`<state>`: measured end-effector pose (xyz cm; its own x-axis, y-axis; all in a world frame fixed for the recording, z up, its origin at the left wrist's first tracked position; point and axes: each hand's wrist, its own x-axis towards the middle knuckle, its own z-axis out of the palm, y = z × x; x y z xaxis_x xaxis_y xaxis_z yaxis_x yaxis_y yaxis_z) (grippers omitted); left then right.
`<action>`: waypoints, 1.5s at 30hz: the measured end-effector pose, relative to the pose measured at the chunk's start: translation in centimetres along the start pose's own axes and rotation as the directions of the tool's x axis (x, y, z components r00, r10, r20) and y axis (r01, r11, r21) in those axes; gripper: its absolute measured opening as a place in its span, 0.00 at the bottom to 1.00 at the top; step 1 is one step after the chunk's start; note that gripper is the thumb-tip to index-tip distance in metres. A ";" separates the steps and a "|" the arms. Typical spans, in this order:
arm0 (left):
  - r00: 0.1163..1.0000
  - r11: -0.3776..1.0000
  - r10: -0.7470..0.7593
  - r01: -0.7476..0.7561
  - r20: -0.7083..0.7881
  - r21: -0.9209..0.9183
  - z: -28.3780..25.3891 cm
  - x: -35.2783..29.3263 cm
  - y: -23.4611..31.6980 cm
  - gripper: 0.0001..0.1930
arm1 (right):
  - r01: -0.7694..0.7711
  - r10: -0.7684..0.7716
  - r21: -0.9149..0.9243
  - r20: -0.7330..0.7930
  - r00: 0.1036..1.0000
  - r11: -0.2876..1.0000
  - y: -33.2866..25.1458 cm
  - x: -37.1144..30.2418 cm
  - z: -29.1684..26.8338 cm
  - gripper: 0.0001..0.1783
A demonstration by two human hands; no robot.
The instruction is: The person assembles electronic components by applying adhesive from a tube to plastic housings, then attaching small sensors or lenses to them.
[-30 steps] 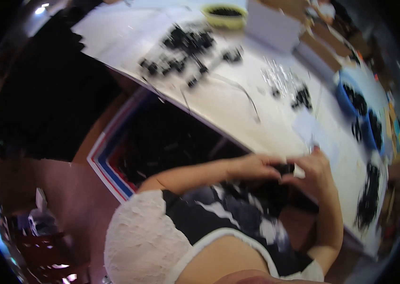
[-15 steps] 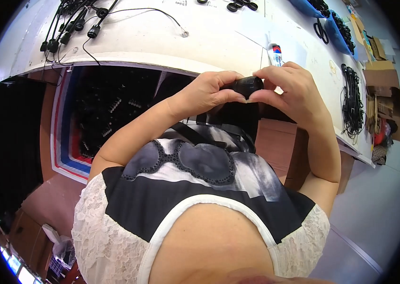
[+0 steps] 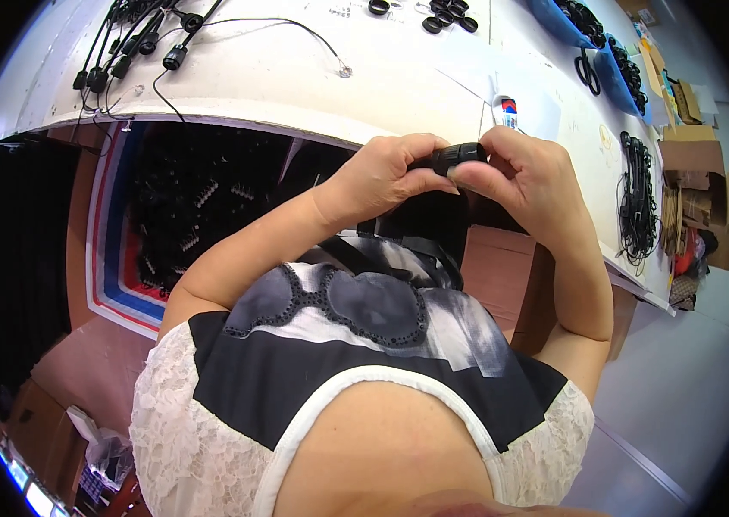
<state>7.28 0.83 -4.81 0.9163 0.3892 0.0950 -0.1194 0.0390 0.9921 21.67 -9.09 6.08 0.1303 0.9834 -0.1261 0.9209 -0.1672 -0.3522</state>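
Observation:
A black cylindrical plastic part [image 3: 461, 156], ribbed around its side, is held level between my two hands just off the front edge of the white table. My left hand [image 3: 381, 177] pinches its left end between thumb and fingers. My right hand [image 3: 535, 177] closes on the right end, thumb below and curled fingers above. The fingers hide both ends, so I cannot tell what joins there. Just beyond the right hand, a white tube [image 3: 507, 112] with a red and blue print lies on the table.
Black cords with sockets [image 3: 175, 58] lie at the far left of the table [image 3: 278, 82]. Several black rings [image 3: 446, 17] sit at the back. Blue bins [image 3: 619, 77], scissors [image 3: 587, 73] and a cord bundle [image 3: 638, 189] are at right. A striped bag [image 3: 106, 233] of black parts stands below.
My right fingers have curled in and shifted around the right end of the black part, uncovering more of its ribbed side. The left hand keeps its pinch. The whole view has shifted slightly.

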 end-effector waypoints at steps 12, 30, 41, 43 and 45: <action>0.993 0.997 0.067 -0.069 -0.099 -0.018 -0.1 0.6 -0.2 0.10 | 0.168 -0.140 0.161 -0.170 0.975 0.973 0.4 0.3 0.6 0.20; 0.965 0.886 0.235 -0.164 -0.116 0.434 -2.4 -0.9 0.7 0.11 | 0.056 -0.046 0.248 -0.046 0.998 0.967 -2.5 1.9 -0.2 0.15; 0.896 0.895 0.359 -0.251 -0.260 0.369 -2.1 -3.1 0.9 0.10 | 0.405 -0.290 0.303 -0.361 0.886 0.863 -2.1 0.0 4.2 0.15; 0.913 0.935 0.296 -0.218 -0.279 0.279 -3.6 -3.3 2.1 0.10 | 0.331 -0.175 0.588 -0.307 0.936 0.738 -0.9 -1.1 6.0 0.14; 0.894 0.963 0.264 -0.226 -0.362 0.143 -5.2 -4.2 2.8 0.14 | -0.007 -0.035 0.645 0.051 0.998 0.764 1.7 -1.3 8.9 0.10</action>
<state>1.12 4.12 -2.87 0.6489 0.6917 0.3170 -0.2677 -0.1824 0.9461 19.82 -11.26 -2.62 0.0792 0.9837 -0.1612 0.4658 -0.1795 -0.8665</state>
